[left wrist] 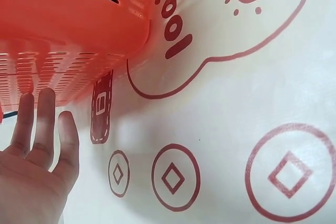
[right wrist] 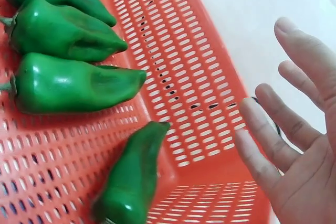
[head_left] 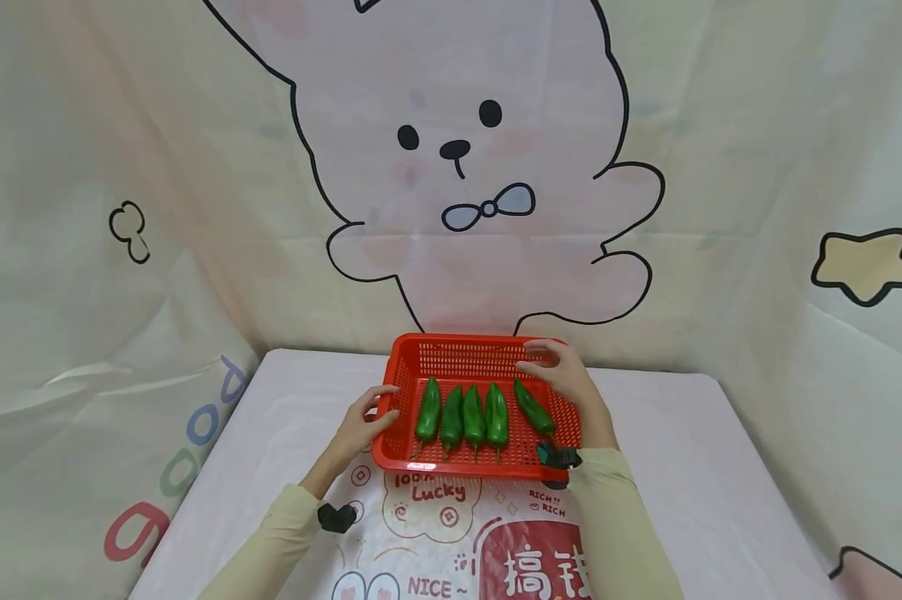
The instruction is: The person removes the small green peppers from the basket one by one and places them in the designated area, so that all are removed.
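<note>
A red plastic basket [head_left: 451, 472] with slotted walls holds several green peppers. Most lie side by side, such as the leftmost pepper [head_left: 428, 410], tips toward the far wall. Apart from that row, one tilted pepper [head_left: 533, 408] lies at the right. My left hand [head_left: 364, 419] is at the basket's left side, its fingers extended; in the left wrist view the fingertips [left wrist: 46, 98] reach up to the slotted wall, and contact is hard to tell. Over the far right corner is my right hand [head_left: 569, 379], fingers spread and holding nothing, beside the basket wall [right wrist: 194, 61] in the right wrist view.
The basket stands on a white table [head_left: 668, 467] near its back edge. A printed cover [head_left: 451, 550] with red lettering and drawings lies in front. Behind hangs a cloth backdrop [head_left: 721, 250] with a cartoon animal. Black devices are on both wrists.
</note>
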Motion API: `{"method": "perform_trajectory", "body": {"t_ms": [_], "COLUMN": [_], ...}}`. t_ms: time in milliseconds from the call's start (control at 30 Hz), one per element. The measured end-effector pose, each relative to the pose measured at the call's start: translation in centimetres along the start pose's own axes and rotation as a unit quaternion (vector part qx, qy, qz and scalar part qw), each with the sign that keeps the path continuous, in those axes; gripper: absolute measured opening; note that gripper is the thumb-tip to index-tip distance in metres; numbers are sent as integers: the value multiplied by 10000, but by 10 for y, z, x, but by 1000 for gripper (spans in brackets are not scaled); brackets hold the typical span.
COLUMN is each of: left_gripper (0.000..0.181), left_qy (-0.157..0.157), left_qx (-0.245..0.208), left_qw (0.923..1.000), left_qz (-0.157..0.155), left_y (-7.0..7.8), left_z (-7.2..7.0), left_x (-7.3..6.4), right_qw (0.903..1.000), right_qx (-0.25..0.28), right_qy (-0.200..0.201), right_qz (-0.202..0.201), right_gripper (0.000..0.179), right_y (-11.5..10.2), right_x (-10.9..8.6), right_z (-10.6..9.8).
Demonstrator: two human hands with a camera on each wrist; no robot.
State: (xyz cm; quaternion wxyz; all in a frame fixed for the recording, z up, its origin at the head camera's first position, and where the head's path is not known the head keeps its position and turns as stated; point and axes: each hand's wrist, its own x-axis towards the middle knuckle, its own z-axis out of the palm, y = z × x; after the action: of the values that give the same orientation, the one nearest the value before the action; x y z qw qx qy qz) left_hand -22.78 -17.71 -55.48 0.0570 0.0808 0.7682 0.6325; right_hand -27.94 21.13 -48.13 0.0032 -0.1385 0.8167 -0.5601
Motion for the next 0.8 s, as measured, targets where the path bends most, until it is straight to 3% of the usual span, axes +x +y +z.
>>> {"method": "perform_trajectory", "body": {"t_ms": [300, 500, 800], "left_gripper": [47, 49, 46], "left_qy": [-25, -86, -151], "left_qx": [13, -136, -208], "left_qw": [9999, 9995, 9994], "left_qz": [-110, -257, -215], "left_y": [0, 0, 32], "left_z": [0, 0, 2], "left_x": [1, 1, -12], "right_qw": [9989, 9934, 9891], "right_qx": [-153, -177, -321], "right_qy": [208, 351, 461], "right_qz": [387, 1081, 1364], "right_gripper": [53, 64, 65], "right_y": [13, 16, 27], "right_x": [4, 5, 6], "right_z": [8, 18, 29]}}
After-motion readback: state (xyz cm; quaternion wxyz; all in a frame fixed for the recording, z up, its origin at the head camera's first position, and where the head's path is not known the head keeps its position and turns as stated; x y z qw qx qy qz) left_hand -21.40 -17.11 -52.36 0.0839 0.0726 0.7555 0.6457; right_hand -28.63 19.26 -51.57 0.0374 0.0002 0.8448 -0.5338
